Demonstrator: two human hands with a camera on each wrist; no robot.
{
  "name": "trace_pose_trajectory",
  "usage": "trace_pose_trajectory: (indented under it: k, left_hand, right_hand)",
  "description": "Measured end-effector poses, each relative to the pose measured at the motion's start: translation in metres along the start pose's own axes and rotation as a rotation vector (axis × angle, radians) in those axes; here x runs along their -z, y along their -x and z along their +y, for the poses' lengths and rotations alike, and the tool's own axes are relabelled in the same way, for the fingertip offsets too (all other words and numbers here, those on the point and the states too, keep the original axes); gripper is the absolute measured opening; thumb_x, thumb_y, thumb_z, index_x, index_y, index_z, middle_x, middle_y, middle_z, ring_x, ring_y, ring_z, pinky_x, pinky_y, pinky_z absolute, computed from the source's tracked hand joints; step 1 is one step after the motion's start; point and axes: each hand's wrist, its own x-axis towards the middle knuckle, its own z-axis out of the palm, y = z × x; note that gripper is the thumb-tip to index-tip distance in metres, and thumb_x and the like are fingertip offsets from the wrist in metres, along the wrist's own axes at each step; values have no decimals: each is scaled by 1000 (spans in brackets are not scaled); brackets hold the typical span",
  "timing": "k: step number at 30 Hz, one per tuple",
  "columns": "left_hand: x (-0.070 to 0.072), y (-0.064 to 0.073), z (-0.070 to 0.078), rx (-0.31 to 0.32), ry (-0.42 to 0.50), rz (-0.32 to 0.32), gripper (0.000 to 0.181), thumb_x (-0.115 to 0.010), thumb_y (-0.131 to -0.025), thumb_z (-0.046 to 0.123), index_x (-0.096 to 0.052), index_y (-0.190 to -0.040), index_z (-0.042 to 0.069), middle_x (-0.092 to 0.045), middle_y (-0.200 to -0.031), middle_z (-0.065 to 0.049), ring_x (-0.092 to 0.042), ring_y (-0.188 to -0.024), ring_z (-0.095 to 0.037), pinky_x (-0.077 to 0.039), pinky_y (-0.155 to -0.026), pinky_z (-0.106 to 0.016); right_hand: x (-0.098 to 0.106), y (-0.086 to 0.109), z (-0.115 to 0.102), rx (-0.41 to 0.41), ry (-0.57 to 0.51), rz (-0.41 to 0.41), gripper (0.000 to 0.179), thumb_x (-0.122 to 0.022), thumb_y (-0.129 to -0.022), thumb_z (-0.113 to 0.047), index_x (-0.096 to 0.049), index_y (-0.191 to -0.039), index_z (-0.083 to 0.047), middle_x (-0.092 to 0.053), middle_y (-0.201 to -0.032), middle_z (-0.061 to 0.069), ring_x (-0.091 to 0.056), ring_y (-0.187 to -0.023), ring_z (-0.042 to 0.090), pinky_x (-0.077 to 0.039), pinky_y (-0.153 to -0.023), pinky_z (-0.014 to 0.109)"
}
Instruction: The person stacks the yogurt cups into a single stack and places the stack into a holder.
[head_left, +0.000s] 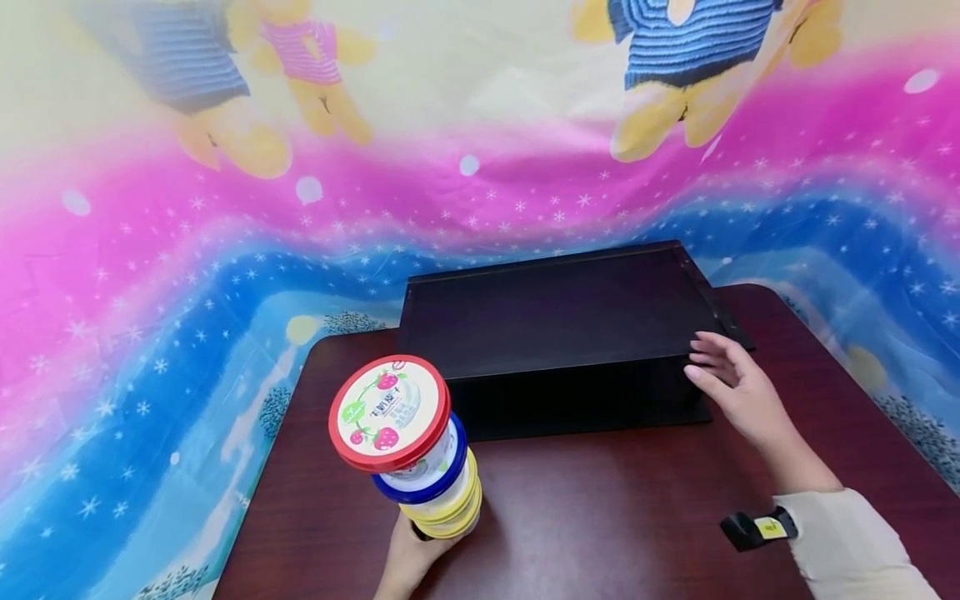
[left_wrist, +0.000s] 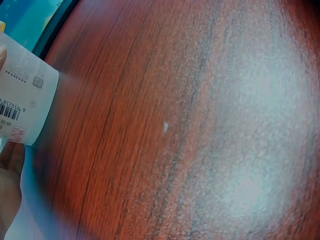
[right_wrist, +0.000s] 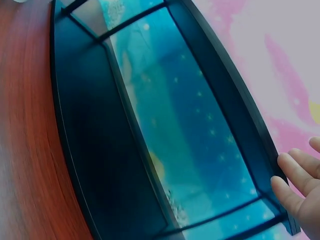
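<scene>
A stack of round plastic tubs leans slightly left in the head view, with a red-lidded tub (head_left: 390, 412) on top, a blue-lidded one (head_left: 423, 479) under it and yellow rims (head_left: 444, 510) lowest. My left hand (head_left: 414, 557) grips the bottom of this stack. In the left wrist view, fingers (left_wrist: 12, 157) lie against a white tub wall (left_wrist: 30, 95) printed with a barcode. My right hand (head_left: 738, 392) is at the front right corner of a black two-tier shelf (head_left: 555, 312), fingers extended and holding nothing. Its fingertips (right_wrist: 282, 185) overlap the upper board's edge in the right wrist view.
The shelf stands toward the back of a dark red-brown wooden table (head_left: 600, 508), its lower board (right_wrist: 100, 125) resting on the tabletop. Behind hangs a pink and blue curtain (head_left: 480, 192) with bears and snowflakes. A black wrist strap device (head_left: 757, 529) sits by the right sleeve.
</scene>
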Motion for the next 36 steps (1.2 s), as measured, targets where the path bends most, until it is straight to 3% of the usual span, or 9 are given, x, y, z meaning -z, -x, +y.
trace_pose_trajectory:
  k: [3, 10, 17, 24, 28, 31, 33, 36]
  left_hand:
    - [0, 0, -1, -3, -6, 9, 60, -79, -56, 6, -46, -106, 6, -58, -96, -2, -51, -89, -10, -37, -80, -22]
    - [0, -1, 0, 59, 1, 12, 64, -81, -55, 9, -45, -108, 9, -57, -98, -2, -51, -92, -12, -37, -82, -25]
    - [-1, -5, -25, 37, 9, 20, 65, -82, -54, 12, -46, -108, 13, -57, -98, 1, -51, -92, -12, -37, -82, -24]
    - [-1, -1, 1, 25, 14, 14, 62, -80, -55, 5, -46, -107, 7, -57, -97, -3, -51, -90, -12, -38, -81, -24]
    - [-1, 0, 4, 45, 18, 19, 62, -80, -54, 6, -46, -106, 9, -57, -97, -1, -51, -90, -11, -38, -81, -24]
    - [-2, -1, -1, 4, 15, 18, 62, -80, -55, 5, -46, -107, 7, -57, -97, -3, -51, -90, -11, -38, -81, -24]
    - [-3, -1, -8, -12, 12, 20, 63, -80, -55, 6, -46, -107, 8, -58, -97, -2, -52, -89, -11, -38, -81, -24]
    - [-4, -3, -20, -30, 7, 17, 63, -81, -55, 10, -46, -108, 9, -58, -97, -2, -52, -89, -12, -38, -81, -24]
  right_hand:
    - [7, 3, 4, -50, 28, 31, 50, -50, -88, -17, -29, -131, -4, -40, -119, 9, -41, -97, -4, -35, -71, 5]
    - [25, 5, 18, -114, 60, 97, 51, -49, -88, -23, -29, -133, -12, -39, -120, 2, -38, -93, -9, -32, -67, 5]
    - [37, 2, 31, -186, 28, 168, 50, -50, -87, -25, -30, -133, -20, -38, -121, -4, -39, -92, -9, -32, -66, 4]
    - [37, -1, 41, -248, 71, 158, 53, -48, -87, -32, -26, -135, -21, -36, -127, 4, -37, -96, -7, -33, -67, 8]
    - [34, -6, 49, -301, 112, 134, 58, -47, -87, -36, -22, -137, -20, -34, -130, 11, -37, -105, 3, -34, -72, 17]
    - [33, -12, 66, -327, 94, 128, 59, -48, -86, -37, -22, -137, -22, -39, -124, 11, -39, -105, 9, -35, -78, 31]
    - [34, -17, 91, -325, 43, 147, 58, -52, -85, -35, -26, -136, -25, -45, -117, 9, -42, -101, 9, -35, -77, 35]
    - [35, -26, 138, -321, 7, 188, 56, -55, -83, -33, -31, -133, -29, -50, -113, 2, -45, -96, 6, -37, -72, 25]
